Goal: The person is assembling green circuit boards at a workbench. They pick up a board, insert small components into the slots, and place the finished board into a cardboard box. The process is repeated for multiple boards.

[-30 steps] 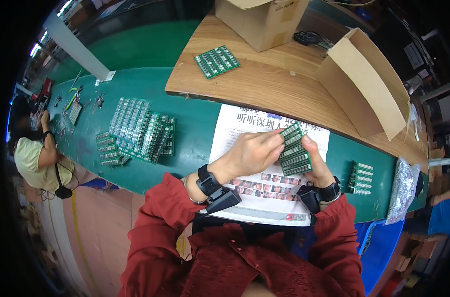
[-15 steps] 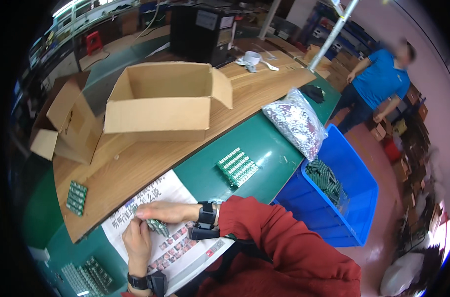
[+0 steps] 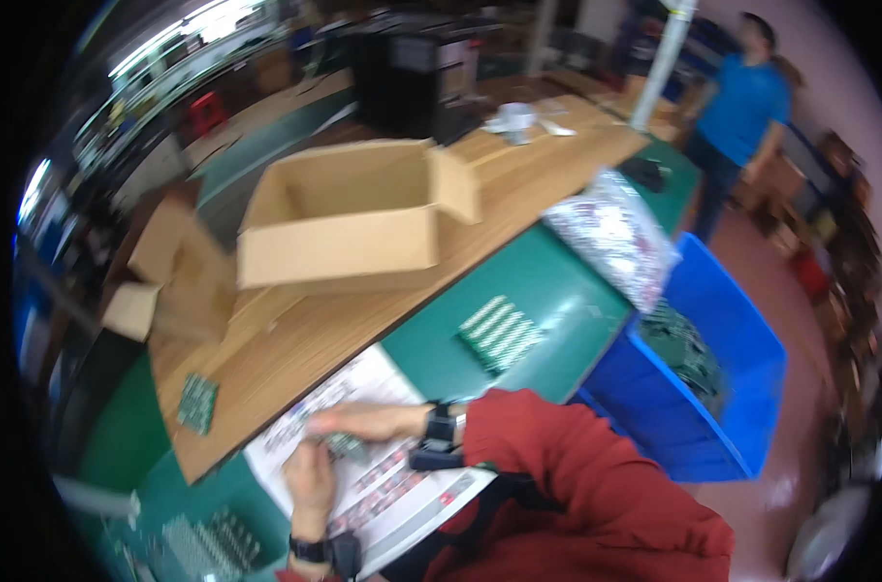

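Note:
Over a printed newspaper sheet (image 3: 383,373) on the green bench, my two hands meet around a small green circuit board (image 3: 347,445). My right hand (image 3: 378,420) reaches across from the right, its fingers closed over the board's upper side. From below, my left hand (image 3: 310,477) grips the board's left end with bent fingers. Motion blur softens the picture, and the fingers cover much of the board. A stack of green and white circuit boards (image 3: 501,334) lies right of the newspaper. More boards (image 3: 211,545) lie at the lower left, and another board (image 3: 197,403) rests on the wooden top.
An open cardboard box (image 3: 339,254) stands on the wooden board (image 3: 295,335), with another carton (image 3: 193,291) to its left. At right are a clear plastic bag (image 3: 613,238) and a blue bin (image 3: 741,388) holding green boards. A person in blue (image 3: 741,112) stands beyond.
The whole view has shifted, so the bench and its things appear farther right and slightly lower. My hands stay together on the board over the newspaper. The person in blue has changed posture.

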Motion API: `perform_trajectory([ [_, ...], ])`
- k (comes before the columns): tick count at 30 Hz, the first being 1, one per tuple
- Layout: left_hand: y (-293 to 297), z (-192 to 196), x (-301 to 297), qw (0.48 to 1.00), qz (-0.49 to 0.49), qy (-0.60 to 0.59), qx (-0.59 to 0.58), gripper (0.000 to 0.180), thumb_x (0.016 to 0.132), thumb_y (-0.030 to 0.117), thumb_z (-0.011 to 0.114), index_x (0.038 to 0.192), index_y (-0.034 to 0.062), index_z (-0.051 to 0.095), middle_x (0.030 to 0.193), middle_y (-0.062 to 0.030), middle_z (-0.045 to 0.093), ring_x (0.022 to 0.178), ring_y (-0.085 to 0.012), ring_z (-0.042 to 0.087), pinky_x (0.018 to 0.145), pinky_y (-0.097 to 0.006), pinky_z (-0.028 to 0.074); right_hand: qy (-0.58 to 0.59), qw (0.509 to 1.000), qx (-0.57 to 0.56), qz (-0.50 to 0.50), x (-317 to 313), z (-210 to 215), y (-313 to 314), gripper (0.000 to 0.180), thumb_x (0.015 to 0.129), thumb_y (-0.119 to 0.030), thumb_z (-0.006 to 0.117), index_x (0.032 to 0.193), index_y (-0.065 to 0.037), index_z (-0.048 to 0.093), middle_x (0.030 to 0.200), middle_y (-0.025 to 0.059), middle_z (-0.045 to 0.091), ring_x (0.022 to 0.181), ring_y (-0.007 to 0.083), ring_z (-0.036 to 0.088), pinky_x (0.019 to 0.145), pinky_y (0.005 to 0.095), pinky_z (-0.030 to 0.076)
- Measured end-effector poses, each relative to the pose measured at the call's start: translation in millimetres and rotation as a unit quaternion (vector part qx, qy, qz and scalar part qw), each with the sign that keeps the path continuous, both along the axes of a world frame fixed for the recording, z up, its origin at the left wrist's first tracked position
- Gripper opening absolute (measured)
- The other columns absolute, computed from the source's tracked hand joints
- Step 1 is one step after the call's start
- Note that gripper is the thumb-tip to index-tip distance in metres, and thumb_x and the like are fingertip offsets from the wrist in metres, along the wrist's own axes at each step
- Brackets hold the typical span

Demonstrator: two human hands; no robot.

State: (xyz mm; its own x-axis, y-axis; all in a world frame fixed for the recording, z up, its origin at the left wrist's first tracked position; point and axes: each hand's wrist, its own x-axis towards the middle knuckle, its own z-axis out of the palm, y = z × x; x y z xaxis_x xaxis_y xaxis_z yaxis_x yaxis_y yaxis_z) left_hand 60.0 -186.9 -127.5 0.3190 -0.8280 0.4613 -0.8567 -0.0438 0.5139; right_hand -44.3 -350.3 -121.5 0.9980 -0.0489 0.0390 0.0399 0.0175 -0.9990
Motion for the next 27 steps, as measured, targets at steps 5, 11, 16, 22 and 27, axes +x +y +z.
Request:
perform_trajectory([
  [5,0.2,5.0,-2.0,0.998,0.009,0.032,-0.049,0.025,0.082,0.010,0.064,0.104,0.0023,0.055,0.074,-0.0161,0.064,0.060,-0.0339,0.063,0.053,-0.041,0.051,0.056,0.958,0.279,-0.019,-11.1,7.4,-0.6,0.051,0.096,-0.045,0.042,0.119,-0.003,0.057,0.101,0.0059,0.063,0.086,0.0126,0.061,0.076,0.0285,0.051],
  [11,-2.6,21.0,-9.9,0.999,-0.017,0.006,-0.031,0.019,0.083,0.009,0.064,0.097,0.0023,0.053,0.084,-0.0184,0.065,0.066,-0.0345,0.064,0.058,-0.040,0.052,0.115,0.964,0.240,-0.024,-16.8,27.3,5.8,0.048,0.097,-0.040,0.039,0.124,-0.002,0.052,0.102,0.0064,0.063,0.086,0.0104,0.062,0.075,0.0243,0.052],
  [16,-3.3,17.9,-11.1,0.998,-0.035,0.007,-0.050,0.015,0.084,0.009,0.063,0.093,0.0031,0.053,0.088,-0.0194,0.064,0.068,-0.0348,0.064,0.058,-0.040,0.052,0.106,0.956,0.273,-0.014,-20.0,26.1,-1.9,0.058,0.094,-0.049,0.040,0.124,-0.001,0.051,0.101,0.0083,0.063,0.085,0.0139,0.063,0.074,0.0273,0.054],
  [22,-3.3,20.7,-13.7,0.997,-0.025,0.057,-0.043,0.016,0.084,0.009,0.061,0.094,0.0030,0.051,0.086,-0.0167,0.065,0.066,-0.0343,0.063,0.056,-0.040,0.052,0.104,0.956,0.272,-0.023,-17.4,31.4,-3.2,0.067,0.092,-0.057,0.037,0.124,0.000,0.050,0.108,0.0127,0.063,0.092,0.0197,0.065,0.078,0.0332,0.055],
  [27,-7.3,11.2,-8.6,0.999,-0.046,0.003,-0.008,0.016,0.084,0.008,0.062,0.094,0.0043,0.050,0.081,-0.0142,0.066,0.066,-0.0337,0.064,0.056,-0.040,0.052,0.089,0.963,0.254,-0.017,-14.9,31.9,-1.5,0.066,0.093,-0.055,0.035,0.124,0.001,0.050,0.106,0.0127,0.063,0.090,0.0190,0.065,0.076,0.0323,0.056],
])
